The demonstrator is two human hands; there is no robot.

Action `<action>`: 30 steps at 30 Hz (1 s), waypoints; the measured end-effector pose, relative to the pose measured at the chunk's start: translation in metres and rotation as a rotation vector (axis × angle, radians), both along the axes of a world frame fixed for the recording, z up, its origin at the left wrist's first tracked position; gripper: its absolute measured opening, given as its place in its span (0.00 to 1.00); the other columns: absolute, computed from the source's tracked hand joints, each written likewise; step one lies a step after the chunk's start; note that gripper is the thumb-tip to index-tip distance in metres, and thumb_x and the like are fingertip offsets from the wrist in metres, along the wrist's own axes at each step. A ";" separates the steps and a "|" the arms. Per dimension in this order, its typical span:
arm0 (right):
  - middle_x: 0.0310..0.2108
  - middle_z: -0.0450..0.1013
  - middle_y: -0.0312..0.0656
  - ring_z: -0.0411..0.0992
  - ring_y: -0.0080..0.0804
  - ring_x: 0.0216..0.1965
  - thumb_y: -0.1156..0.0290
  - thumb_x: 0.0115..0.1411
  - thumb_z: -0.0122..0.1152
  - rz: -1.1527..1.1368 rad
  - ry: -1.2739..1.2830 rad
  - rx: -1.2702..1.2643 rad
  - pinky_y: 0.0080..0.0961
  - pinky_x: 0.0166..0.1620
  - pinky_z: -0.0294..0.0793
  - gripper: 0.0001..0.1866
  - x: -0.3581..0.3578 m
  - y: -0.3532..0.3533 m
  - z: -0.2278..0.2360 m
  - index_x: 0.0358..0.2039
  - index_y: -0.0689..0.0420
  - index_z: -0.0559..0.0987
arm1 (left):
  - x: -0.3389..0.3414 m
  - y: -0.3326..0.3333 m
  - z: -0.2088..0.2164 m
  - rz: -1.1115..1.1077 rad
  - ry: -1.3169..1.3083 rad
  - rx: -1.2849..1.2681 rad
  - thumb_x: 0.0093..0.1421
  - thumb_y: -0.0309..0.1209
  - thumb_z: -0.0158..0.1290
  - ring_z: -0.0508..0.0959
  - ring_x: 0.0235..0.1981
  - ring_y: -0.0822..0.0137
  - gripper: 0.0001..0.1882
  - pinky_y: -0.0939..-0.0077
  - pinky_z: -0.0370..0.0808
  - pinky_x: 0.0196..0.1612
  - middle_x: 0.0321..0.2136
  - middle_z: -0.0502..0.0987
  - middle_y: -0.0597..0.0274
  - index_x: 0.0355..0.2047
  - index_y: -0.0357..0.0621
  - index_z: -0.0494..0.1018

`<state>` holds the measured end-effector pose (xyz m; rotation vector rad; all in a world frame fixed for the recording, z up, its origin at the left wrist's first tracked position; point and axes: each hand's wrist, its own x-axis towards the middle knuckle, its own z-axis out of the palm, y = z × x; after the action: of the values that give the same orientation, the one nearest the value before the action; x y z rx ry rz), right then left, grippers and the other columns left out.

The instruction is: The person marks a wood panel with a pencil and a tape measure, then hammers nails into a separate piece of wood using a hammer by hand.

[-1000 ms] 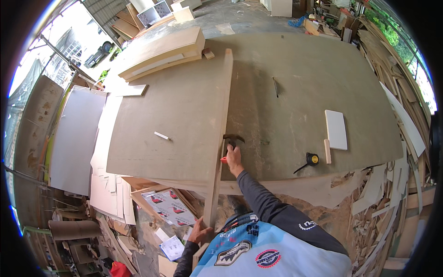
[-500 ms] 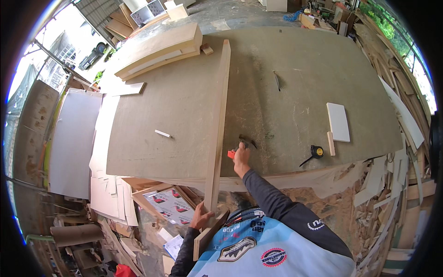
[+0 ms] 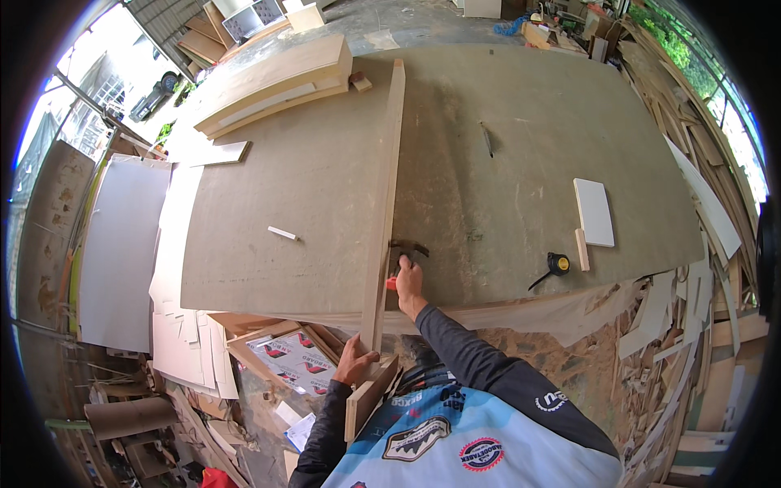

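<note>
A long, pale wooden beam (image 3: 389,187) runs from the far part of the worktable to its near edge and past it toward my body. My left hand (image 3: 355,362) is wrapped round its near end, beside a short board (image 3: 370,398) that sits crosswise there against my shirt. Whether the two pieces are fastened cannot be seen. My right hand (image 3: 410,285) is closed on a hammer with a dark head (image 3: 409,247) and a red-orange handle, just right of the beam and low over the table.
On the brown worktable (image 3: 504,203) lie a tape measure (image 3: 558,263), a white panel (image 3: 595,212), a small wood strip (image 3: 582,250), a thin dark tool (image 3: 486,140) and a white stick (image 3: 283,233). A long box-like wooden piece (image 3: 277,85) rests far left. Offcuts (image 3: 659,325) pile up at right.
My right hand has moved left with the hammer, up close to the beam. The left hand and the short board have shifted slightly up in the view.
</note>
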<state>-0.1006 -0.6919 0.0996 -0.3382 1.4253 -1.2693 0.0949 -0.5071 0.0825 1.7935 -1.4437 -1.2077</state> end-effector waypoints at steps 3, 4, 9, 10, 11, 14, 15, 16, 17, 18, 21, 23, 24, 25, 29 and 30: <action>0.25 0.66 0.42 0.70 0.31 0.22 0.61 0.65 0.48 -0.337 -0.104 0.037 0.31 0.27 0.73 0.16 0.002 -0.005 0.016 0.32 0.63 0.64 | -0.034 -0.025 0.079 -0.096 0.114 0.103 0.47 0.31 0.61 0.77 0.40 0.57 0.30 0.67 0.74 0.46 0.39 0.78 0.46 0.51 0.32 0.70; 0.26 0.65 0.38 0.67 0.26 0.24 0.60 0.66 0.49 -0.335 -0.214 -0.010 0.29 0.29 0.74 0.15 0.001 0.006 0.016 0.31 0.60 0.64 | -0.037 -0.027 0.096 -0.116 0.077 0.088 0.46 0.31 0.61 0.77 0.40 0.57 0.30 0.67 0.74 0.45 0.39 0.78 0.46 0.51 0.32 0.70; 0.27 0.67 0.37 0.68 0.27 0.21 0.62 0.66 0.51 -0.095 -0.027 -0.030 0.26 0.27 0.73 0.14 0.017 0.030 0.019 0.37 0.61 0.66 | -0.008 -0.006 0.019 -0.030 0.077 -0.009 0.46 0.28 0.58 0.78 0.33 0.62 0.26 0.69 0.75 0.41 0.31 0.79 0.51 0.47 0.33 0.72; 0.28 0.68 0.37 0.68 0.27 0.20 0.62 0.66 0.51 0.048 0.003 -0.064 0.25 0.27 0.73 0.14 0.006 0.024 0.014 0.38 0.61 0.66 | -0.007 -0.008 0.023 -0.040 0.088 0.017 0.46 0.28 0.58 0.78 0.34 0.62 0.26 0.69 0.75 0.42 0.31 0.79 0.51 0.48 0.33 0.72; 0.28 0.68 0.37 0.69 0.27 0.20 0.61 0.66 0.52 0.184 0.029 -0.102 0.25 0.27 0.73 0.15 -0.003 0.016 0.013 0.39 0.61 0.65 | -0.008 -0.014 0.038 -0.055 0.095 0.040 0.46 0.29 0.58 0.78 0.34 0.61 0.26 0.69 0.75 0.43 0.31 0.79 0.50 0.48 0.33 0.72; 0.29 0.67 0.38 0.69 0.26 0.22 0.61 0.65 0.53 -0.103 -0.082 -0.042 0.26 0.26 0.73 0.14 0.002 0.012 0.019 0.37 0.61 0.68 | -0.025 -0.029 0.086 -0.055 0.205 0.203 0.47 0.31 0.58 0.78 0.40 0.58 0.28 0.67 0.74 0.46 0.34 0.79 0.47 0.49 0.32 0.71; 0.28 0.67 0.38 0.69 0.26 0.22 0.61 0.65 0.53 -0.240 -0.106 -0.021 0.27 0.25 0.73 0.14 0.009 0.014 0.022 0.35 0.60 0.69 | -0.030 -0.034 0.093 -0.051 0.257 0.273 0.47 0.31 0.59 0.78 0.42 0.57 0.28 0.66 0.73 0.48 0.35 0.78 0.46 0.49 0.32 0.71; 0.28 0.68 0.38 0.69 0.26 0.22 0.60 0.65 0.54 -0.232 -0.017 0.056 0.27 0.25 0.73 0.15 0.016 0.013 0.010 0.31 0.59 0.70 | -0.024 -0.037 0.081 -0.153 0.179 0.242 0.47 0.33 0.59 0.77 0.44 0.55 0.30 0.66 0.73 0.49 0.35 0.78 0.46 0.50 0.31 0.70; 0.28 0.68 0.38 0.70 0.25 0.22 0.60 0.64 0.54 -0.098 -0.044 0.025 0.26 0.26 0.73 0.15 0.020 0.017 0.014 0.30 0.59 0.70 | 0.001 -0.023 0.043 -0.107 0.112 0.141 0.47 0.33 0.59 0.78 0.43 0.55 0.30 0.66 0.73 0.48 0.35 0.79 0.46 0.50 0.31 0.69; 0.28 0.68 0.38 0.70 0.25 0.22 0.59 0.64 0.55 0.051 -0.080 -0.007 0.26 0.26 0.73 0.15 0.026 0.024 0.024 0.30 0.58 0.70 | 0.035 0.000 -0.004 -0.047 0.035 0.040 0.46 0.33 0.59 0.79 0.41 0.55 0.31 0.66 0.74 0.47 0.34 0.79 0.47 0.51 0.31 0.69; 0.24 0.69 0.34 0.70 0.23 0.20 0.57 0.63 0.57 0.150 -0.215 -0.004 0.24 0.21 0.70 0.14 -0.007 0.014 0.008 0.29 0.53 0.71 | 0.035 0.000 0.025 -0.121 0.027 -0.006 0.44 0.32 0.59 0.79 0.38 0.57 0.33 0.67 0.75 0.45 0.35 0.79 0.49 0.51 0.30 0.68; 0.22 0.70 0.32 0.70 0.22 0.19 0.55 0.62 0.57 0.083 -0.200 0.045 0.23 0.17 0.67 0.14 -0.022 -0.002 0.008 0.29 0.51 0.72 | 0.030 0.002 0.071 -0.206 0.156 0.125 0.43 0.32 0.60 0.79 0.38 0.58 0.33 0.67 0.75 0.46 0.36 0.79 0.49 0.51 0.31 0.69; 0.19 0.70 0.31 0.69 0.21 0.18 0.52 0.63 0.56 0.025 -0.218 0.067 0.22 0.15 0.63 0.15 -0.029 -0.015 0.004 0.28 0.49 0.72 | 0.029 0.012 0.087 -0.191 0.156 0.144 0.43 0.32 0.60 0.78 0.38 0.59 0.33 0.67 0.74 0.45 0.36 0.79 0.49 0.51 0.31 0.69; 0.19 0.70 0.31 0.70 0.22 0.18 0.52 0.63 0.55 -0.022 -0.244 0.047 0.21 0.15 0.62 0.15 -0.038 -0.029 -0.002 0.28 0.49 0.72 | 0.032 0.030 0.095 -0.173 0.154 0.164 0.43 0.31 0.60 0.78 0.37 0.60 0.32 0.67 0.74 0.45 0.36 0.79 0.49 0.50 0.31 0.70; 0.21 0.69 0.33 0.70 0.23 0.19 0.53 0.65 0.52 -0.317 -0.201 -0.053 0.22 0.16 0.63 0.16 -0.060 -0.087 0.002 0.31 0.53 0.71 | 0.087 0.141 0.026 -0.106 -0.018 0.155 0.44 0.29 0.61 0.78 0.38 0.63 0.32 0.69 0.74 0.44 0.38 0.80 0.49 0.51 0.34 0.70; 0.22 0.69 0.35 0.70 0.24 0.19 0.54 0.66 0.51 -0.493 -0.147 -0.100 0.23 0.17 0.64 0.16 -0.075 -0.102 -0.003 0.32 0.55 0.71 | 0.069 0.135 0.051 -0.081 0.040 0.235 0.44 0.30 0.62 0.78 0.40 0.61 0.32 0.68 0.73 0.46 0.39 0.80 0.48 0.52 0.34 0.70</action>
<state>-0.1755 -0.7939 0.0970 0.0492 1.3658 -1.7282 0.1639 -0.3721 0.1338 1.8658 -1.4122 -1.4995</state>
